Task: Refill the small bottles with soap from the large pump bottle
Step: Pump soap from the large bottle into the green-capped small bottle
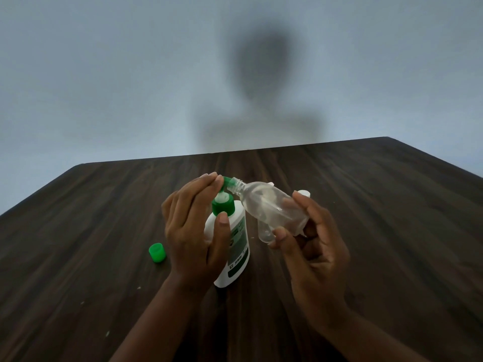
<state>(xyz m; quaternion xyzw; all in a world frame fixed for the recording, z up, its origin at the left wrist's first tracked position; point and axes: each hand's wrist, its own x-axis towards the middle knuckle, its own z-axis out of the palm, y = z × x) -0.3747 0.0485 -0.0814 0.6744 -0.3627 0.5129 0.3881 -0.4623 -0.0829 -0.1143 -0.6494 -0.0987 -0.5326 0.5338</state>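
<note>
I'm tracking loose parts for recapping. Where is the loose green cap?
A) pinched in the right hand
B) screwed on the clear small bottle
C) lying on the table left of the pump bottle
C: the green cap lies on the table, left of the pump bottle.

The dark wooden table (366,205) bears the pump bottle (239,246) and a green cap (157,252).
</note>
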